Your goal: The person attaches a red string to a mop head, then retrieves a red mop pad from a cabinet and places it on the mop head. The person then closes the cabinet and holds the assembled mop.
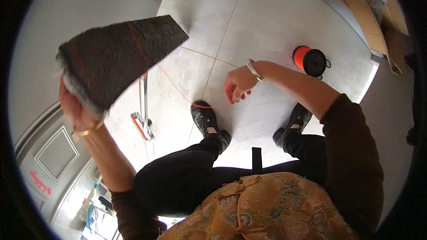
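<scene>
My left hand (pixel 76 109) is closed on the lower left edge of a dark, furry, wedge-shaped bundle (pixel 113 60), holding it up at the left. Its pile looks nearly black, with a paler grey fringe along the gripped edge. Thin red string (pixel 209 107) crosses the bundle in two places and sags from it toward my right hand (pixel 239 85). The right fingers pinch that string, with the hand above the floor between my shoes. To the right on the floor lies a black spool (pixel 315 63) wound with bright orange-red string.
Beneath me is a pale tiled floor (pixel 258 31). My black shoes (pixel 205 118) stand apart. A metal stand foot with an orange strip (pixel 140 126) lies below the bundle. Cardboard (pixel 362 13) leans at the far right; a grey panelled door (pixel 58 151) is at the left.
</scene>
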### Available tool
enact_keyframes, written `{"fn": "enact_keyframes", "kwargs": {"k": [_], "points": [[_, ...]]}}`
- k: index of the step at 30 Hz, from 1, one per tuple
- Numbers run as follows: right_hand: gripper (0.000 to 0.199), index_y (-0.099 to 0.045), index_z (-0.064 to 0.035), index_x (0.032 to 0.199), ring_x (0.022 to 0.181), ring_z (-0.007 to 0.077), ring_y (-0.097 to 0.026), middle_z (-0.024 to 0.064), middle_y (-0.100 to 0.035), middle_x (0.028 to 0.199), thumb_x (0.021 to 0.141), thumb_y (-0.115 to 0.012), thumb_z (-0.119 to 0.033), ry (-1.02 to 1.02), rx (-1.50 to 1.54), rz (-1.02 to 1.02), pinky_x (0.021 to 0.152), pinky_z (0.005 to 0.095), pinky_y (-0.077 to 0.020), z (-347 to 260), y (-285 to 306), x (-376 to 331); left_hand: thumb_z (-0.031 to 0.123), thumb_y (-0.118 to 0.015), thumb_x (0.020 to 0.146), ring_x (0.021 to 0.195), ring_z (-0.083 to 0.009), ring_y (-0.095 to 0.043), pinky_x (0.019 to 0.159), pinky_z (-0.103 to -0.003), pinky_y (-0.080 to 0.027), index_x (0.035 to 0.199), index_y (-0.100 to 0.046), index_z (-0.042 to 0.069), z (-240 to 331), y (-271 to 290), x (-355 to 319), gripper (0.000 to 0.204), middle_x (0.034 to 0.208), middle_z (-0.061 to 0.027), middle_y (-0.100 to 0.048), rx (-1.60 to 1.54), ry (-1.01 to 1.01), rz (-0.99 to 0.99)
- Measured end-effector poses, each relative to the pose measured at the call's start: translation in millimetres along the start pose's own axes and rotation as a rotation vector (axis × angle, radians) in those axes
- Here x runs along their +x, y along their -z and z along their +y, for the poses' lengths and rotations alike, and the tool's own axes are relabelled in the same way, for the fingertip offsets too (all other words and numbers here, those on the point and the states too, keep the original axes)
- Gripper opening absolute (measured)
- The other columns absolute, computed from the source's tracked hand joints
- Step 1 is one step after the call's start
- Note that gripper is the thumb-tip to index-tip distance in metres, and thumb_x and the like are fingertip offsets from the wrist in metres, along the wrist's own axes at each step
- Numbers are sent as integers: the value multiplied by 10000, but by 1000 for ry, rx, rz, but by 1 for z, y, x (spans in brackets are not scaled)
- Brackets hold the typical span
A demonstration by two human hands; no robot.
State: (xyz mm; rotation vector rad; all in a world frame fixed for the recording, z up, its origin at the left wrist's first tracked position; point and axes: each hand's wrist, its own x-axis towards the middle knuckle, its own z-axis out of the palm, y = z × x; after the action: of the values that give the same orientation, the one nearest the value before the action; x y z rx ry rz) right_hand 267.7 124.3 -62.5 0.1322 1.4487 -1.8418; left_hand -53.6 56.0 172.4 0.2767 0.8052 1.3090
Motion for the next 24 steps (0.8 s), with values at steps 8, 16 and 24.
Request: {"fn": "enact_keyframes", "kwargs": {"k": [8, 16, 24], "points": [[611, -479, -29, 1288, 985, 252, -621, 155, -649, 1041, 798, -722, -300, 320, -263, 213, 867, 369, -487, -89, -19, -45, 208, -337, 985, 1188, -344, -518, 1068, -520, -331, 1212, -520, -44, -3, 2, 41, 385, 1248, -270, -530, -126, -1, -230], [524, -457, 68, 1234, 648, 139, -641, 139, -654, 794, 886, -641, -278, 376, 408, 752, 567, 254, -533, -116, -30, -35, 152, -341, 976, 733, -196, -539, 754, -338, -521, 1024, -461, -47, -69, -70, 86, 237, 893, -137, -544, 82, -249, -22], [267, -608, -6, 1041, 532, 53, -496, 10, -563, 640, 923, -582, -245, 417, 80, 1141, 465, 217, -400, -121, -31, -65, 93, -326, 966, 679, -185, -554, 698, -334, -563, 1016, -464, -84, -68, -96, 103, 230, 856, -150, -554, 151, -293, 190]]}}
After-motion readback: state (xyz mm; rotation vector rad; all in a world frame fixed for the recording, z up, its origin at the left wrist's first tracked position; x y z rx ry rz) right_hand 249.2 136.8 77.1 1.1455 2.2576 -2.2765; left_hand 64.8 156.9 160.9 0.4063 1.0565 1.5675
